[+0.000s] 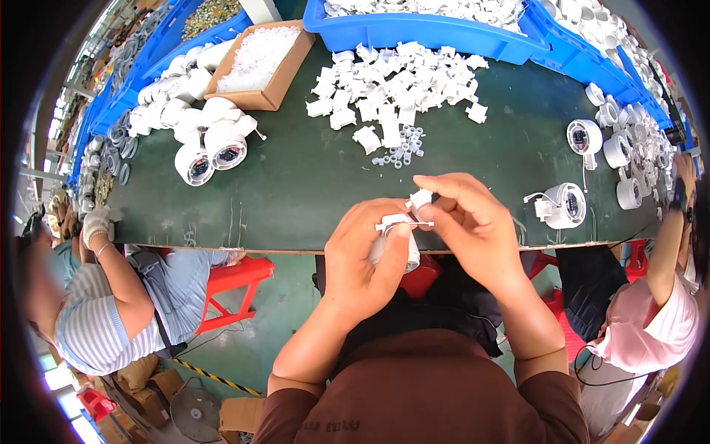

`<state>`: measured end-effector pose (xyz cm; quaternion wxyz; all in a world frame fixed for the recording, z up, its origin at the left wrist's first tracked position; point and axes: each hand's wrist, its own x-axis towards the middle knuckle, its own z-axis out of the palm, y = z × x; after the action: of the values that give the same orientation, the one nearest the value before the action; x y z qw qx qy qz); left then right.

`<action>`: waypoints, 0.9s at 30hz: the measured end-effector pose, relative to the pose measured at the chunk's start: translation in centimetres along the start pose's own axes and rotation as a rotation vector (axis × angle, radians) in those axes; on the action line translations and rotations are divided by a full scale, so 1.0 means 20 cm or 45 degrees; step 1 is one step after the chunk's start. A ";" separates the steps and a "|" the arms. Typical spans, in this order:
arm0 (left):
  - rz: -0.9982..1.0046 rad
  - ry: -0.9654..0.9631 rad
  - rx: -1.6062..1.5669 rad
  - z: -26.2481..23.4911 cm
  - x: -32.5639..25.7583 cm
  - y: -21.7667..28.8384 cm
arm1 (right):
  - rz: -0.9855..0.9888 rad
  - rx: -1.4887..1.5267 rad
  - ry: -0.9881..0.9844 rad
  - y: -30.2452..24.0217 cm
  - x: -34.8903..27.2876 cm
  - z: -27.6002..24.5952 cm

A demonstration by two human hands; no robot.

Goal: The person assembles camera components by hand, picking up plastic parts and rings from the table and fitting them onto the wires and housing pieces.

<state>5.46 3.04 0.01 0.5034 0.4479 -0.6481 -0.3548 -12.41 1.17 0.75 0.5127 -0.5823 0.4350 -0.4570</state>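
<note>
Hands [477,233], two, left grasping one white housing [410,262], right pinching one white bracket [420,199]

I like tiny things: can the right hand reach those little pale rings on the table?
Probably yes: the rings lie ahead of the right hand, with nothing standing between. It's pinching a small white part, which may need putting down first.

On one table [296,200]: one carton [279,90], dozens of brackets [399,81], over a dozen small rings [403,148]; two round units [228,153] foremost at left, one at right. Two hands [362,255] hold one unit and one bracket.
</note>
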 end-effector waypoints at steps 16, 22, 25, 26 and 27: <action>0.140 0.199 0.333 0.00 0.01 -0.01 | -0.047 0.142 -0.056 -0.07 -0.03 0.13; 0.177 0.223 0.402 0.02 0.01 -0.02 | -0.126 0.025 0.038 -0.05 -0.04 0.14; 0.217 0.204 0.472 0.01 0.00 -0.03 | -0.074 0.064 -0.040 -0.07 -0.03 0.12; 0.213 0.207 0.474 0.01 0.00 -0.03 | -0.072 0.065 -0.045 -0.07 -0.03 0.12; 0.228 0.214 0.478 0.01 0.00 -0.04 | -0.086 0.056 -0.044 -0.07 -0.03 0.13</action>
<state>5.46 2.82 -0.70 0.4931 0.5024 -0.6957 -0.1432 -10.00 2.40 1.86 0.5170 -0.5932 0.3960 -0.4733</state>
